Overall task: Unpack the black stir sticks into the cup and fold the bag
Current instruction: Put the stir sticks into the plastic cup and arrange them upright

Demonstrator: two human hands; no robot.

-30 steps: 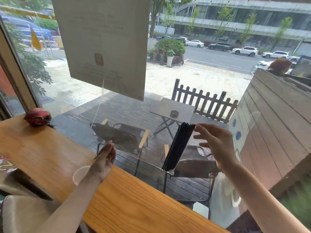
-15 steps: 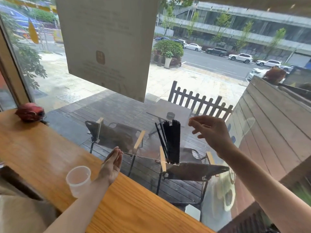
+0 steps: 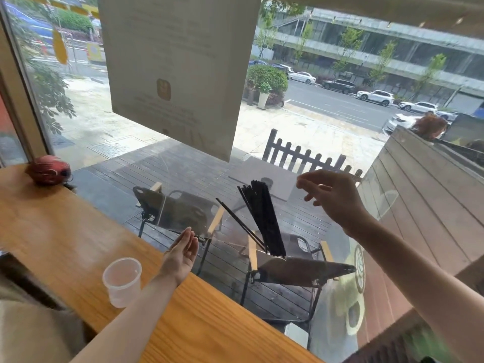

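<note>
L hand, palm up w/ fingers close together and only slightly bent, pinches the lower corner of the clear bag at its fingertips; the film is nearly see-through, so the exact contact is hard to make out. R hand is raised higher and well apart from the L, fingers bent, thumb and index tips near each other about where the bag's top corner should be, but can't tell whether they actually have hold of it. Between the two hands, nearer the R one and just below its fingertips, the black stir sticks sit as a tight bundle inside the bag, held up in the air in front of the window glass, tops leaning toward the L hand, bottom ends lower and to the R. One loose stick has splayed off the bundle on the L-hand side, tilted more steeply, its lower end meeting the bundle's foot. Cup, translucent plastic, stands upright on the wooden counter, just beside the L wrist on its outer side and below the L-hand grip, apart from the bag. Far off past the cup, away from both hands, a red round object lies at the counter's far end by the glass. Above the grip, a pale paper sign hangs on the window.
</note>
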